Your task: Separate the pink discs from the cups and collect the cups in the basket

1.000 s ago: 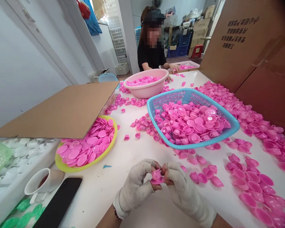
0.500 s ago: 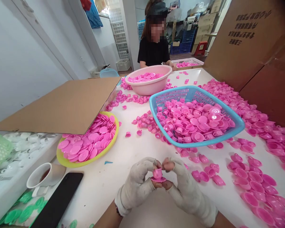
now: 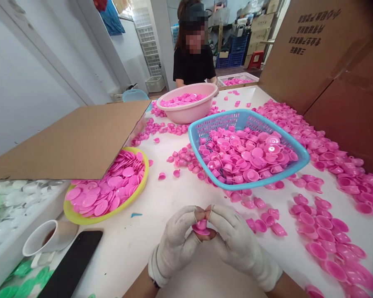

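Note:
Both my hands wear dirty white gloves with bare fingertips and meet just above the white table [image 3: 174, 198]. My left hand [image 3: 177, 240] and my right hand [image 3: 236, 240] pinch one small pink toy cup on a saucer [image 3: 200, 227] between thumbs and forefingers, which press down on its top. A blue basket [image 3: 298, 155] full of pink cups and saucers stands right behind my hands. Loose pink cups [image 3: 323, 231] lie to my right. A yellow tray [image 3: 136, 190] of flat pink discs sits to my left.
A pink basin [image 3: 189, 111] of discs stands further back, with a person in black seated behind it. Cardboard sheet [image 3: 74, 140] covers a box at left; a large carton [image 3: 329, 62] rises at right. A cup of tea [image 3: 49, 238] and a black phone [image 3: 74, 263] lie near left.
My fingertips have closed over the top of the pink cup and pressed it down onto the saucer. The view has shifted slightly.

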Demonstrator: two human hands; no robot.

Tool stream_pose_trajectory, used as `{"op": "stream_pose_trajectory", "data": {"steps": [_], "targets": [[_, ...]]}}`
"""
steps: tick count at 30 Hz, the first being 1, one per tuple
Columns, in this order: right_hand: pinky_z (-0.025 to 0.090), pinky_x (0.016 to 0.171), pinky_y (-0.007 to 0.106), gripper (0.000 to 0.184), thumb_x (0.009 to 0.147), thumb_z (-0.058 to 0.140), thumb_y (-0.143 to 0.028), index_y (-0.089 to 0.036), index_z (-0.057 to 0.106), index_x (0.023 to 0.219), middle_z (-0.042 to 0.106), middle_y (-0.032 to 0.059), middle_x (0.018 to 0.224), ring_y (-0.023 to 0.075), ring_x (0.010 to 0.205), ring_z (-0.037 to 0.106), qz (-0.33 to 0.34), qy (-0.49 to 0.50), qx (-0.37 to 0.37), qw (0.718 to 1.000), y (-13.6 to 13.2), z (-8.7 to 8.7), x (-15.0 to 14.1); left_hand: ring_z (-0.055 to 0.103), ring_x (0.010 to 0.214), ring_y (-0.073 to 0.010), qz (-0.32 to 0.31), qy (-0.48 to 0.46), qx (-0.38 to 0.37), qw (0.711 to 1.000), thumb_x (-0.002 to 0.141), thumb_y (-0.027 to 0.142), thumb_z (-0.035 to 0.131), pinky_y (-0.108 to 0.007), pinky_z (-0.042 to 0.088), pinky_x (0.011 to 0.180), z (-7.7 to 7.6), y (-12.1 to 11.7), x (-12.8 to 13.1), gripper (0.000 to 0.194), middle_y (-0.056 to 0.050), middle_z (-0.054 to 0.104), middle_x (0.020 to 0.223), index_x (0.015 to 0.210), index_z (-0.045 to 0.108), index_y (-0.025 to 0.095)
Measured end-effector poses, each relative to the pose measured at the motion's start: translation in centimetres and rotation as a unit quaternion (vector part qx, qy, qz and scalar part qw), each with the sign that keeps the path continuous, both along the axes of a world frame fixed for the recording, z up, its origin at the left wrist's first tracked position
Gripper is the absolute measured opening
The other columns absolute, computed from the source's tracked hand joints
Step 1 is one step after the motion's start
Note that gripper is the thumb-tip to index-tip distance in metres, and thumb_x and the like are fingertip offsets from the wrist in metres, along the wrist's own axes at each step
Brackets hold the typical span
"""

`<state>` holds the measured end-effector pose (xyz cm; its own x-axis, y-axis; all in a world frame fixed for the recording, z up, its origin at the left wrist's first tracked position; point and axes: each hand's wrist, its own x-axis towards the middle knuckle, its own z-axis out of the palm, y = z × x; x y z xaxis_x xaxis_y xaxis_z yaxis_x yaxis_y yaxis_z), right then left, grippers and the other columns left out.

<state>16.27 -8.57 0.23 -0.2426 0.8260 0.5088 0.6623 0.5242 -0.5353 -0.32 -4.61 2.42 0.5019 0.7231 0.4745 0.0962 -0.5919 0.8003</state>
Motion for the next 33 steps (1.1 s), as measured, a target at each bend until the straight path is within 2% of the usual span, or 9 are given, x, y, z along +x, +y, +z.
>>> {"op": "stream_pose_trajectory", "data": {"steps": [6, 14, 19, 22, 25, 27, 29, 31, 33], "targets": [[0.041, 0.057, 0.032, 0.022, 0.078, 0.04, -0.003, -0.019, 0.053, 0.083, 0.054, 0.0041, 0.075, 0.0178, 0.067, 0.049, -0.013, -0.031, -0.019, 0.999, 0.1, 0.1, -0.2, 0.062, 0.077, -0.0139, 0.026, 0.013, -0.057, 0.998, 0.077, 0.007, 0.062, -0.023, 0.05, 0.072, -0.1, -0.2, 0.3, 0.028, -0.001, 0.066, 0.086, 0.1, 0.061, 0.023], [0.043, 0.06, 0.029, 0.019, 0.081, 0.042, -0.006, -0.02, 0.053, 0.088, 0.053, 0.004, 0.081, 0.0168, 0.07, 0.051, 0.002, 0.06, -0.062, 0.996, 0.4, 0.0, -0.2, 0.059, 0.071, -0.0137, 0.014, 0.064, -0.122, 0.99, 0.083, 0.025, 0.058, -0.023, 0.047, 0.068, -0.3, 0.8, -0.7, 0.011, -0.002, 0.064, 0.08, 0.091, 0.061, 0.018], [0.044, 0.063, 0.031, 0.009, 0.082, 0.047, -0.013, -0.019, 0.054, 0.084, 0.054, 0.0041, 0.082, 0.0176, 0.072, 0.052, -0.017, 0.096, -0.131, 0.987, 0.7, -0.3, -0.4, 0.056, 0.067, -0.0133, 0.036, 0.049, -0.172, 0.983, 0.086, 0.033, 0.053, -0.023, 0.046, 0.064, -0.9, 0.2, 0.3, 0.019, -0.002, 0.062, 0.073, 0.083, 0.059, 0.016], [0.044, 0.059, 0.029, 0.008, 0.082, 0.058, -0.027, -0.02, 0.057, 0.079, 0.054, 0.0017, 0.072, 0.0168, 0.067, 0.053, 0.001, 0.189, -0.245, 0.951, 1.3, 0.4, 0.4, 0.06, 0.077, -0.0164, 0.026, 0.048, -0.184, 0.981, 0.086, 0.037, 0.052, -0.026, 0.049, 0.07, -0.6, 0.8, -0.1, 0.027, -0.007, 0.065, 0.091, 0.098, 0.059, 0.015], [0.048, 0.058, 0.027, 0.026, 0.084, 0.056, -0.045, -0.023, 0.061, 0.097, 0.061, 0.0028, 0.08, 0.0155, 0.065, 0.057, 0.009, 0.433, -0.286, 0.855, 1.9, 1.4, 1.8, 0.063, 0.081, -0.0168, 0.115, 0.086, -0.108, 0.984, 0.087, 0.033, 0.049, -0.028, 0.051, 0.074, 1.0, 3.3, -2.4, 0.033, -0.009, 0.065, 0.103, 0.115, 0.054, 0.016], [0.05, 0.059, 0.028, 0.039, 0.085, 0.05, -0.056, -0.027, 0.058, 0.109, 0.065, 0.0053, 0.093, 0.0151, 0.066, 0.061, 0.007, 0.581, -0.28, 0.764, 2.1, 1.8, 2.5, 0.062, 0.083, -0.0169, 0.248, 0.178, -0.015, 0.952, 0.088, 0.024, 0.046, -0.029, 0.05, 0.077, 2.4, 6.2, -5.0, 0.024, -0.007, 0.066, 0.099, 0.107, 0.058, 0.017], [0.05, 0.056, 0.029, 0.046, 0.083, 0.048, -0.061, -0.027, 0.057, 0.113, 0.066, 0.0073, 0.096, 0.0156, 0.064, 0.063, 0.035, 0.637, -0.304, 0.708, 2.1, 1.8, 2.5, 0.06, 0.096, -0.0186, 0.349, 0.32, 0.075, 0.878, 0.085, 0.016, 0.044, -0.031, 0.045, 0.088, 3.6, 9.5, -7.8, 0.023, -0.008, 0.066, 0.103, 0.102, 0.06, 0.015], [0.049, 0.054, 0.029, 0.047, 0.082, 0.05, -0.06, -0.024, 0.058, 0.112, 0.066, 0.0073, 0.089, 0.0164, 0.062, 0.063, 0.075, 0.606, -0.344, 0.713, 1.8, 1.4, 2.0, 0.059, 0.095, -0.022, 0.366, 0.365, 0.072, 0.853, 0.08, 0.008, 0.044, -0.036, 0.043, 0.09, 4.3, 12.4, -10.3, 0.023, -0.012, 0.066, 0.097, 0.095, 0.061, 0.009], [0.048, 0.056, 0.03, 0.042, 0.085, 0.05, -0.052, -0.021, 0.057, 0.112, 0.065, 0.0068, 0.086, 0.0175, 0.065, 0.063, 0.079, 0.516, -0.378, 0.764, 1.7, 0.6, 1.2, 0.06, 0.083, -0.0231, 0.372, 0.394, 0.058, 0.838, 0.078, 0.01, 0.048, -0.039, 0.044, 0.084, 4.2, 14.3, -11.9, 0.016, -0.011, 0.065, 0.082, 0.084, 0.062, 0.008]]}}
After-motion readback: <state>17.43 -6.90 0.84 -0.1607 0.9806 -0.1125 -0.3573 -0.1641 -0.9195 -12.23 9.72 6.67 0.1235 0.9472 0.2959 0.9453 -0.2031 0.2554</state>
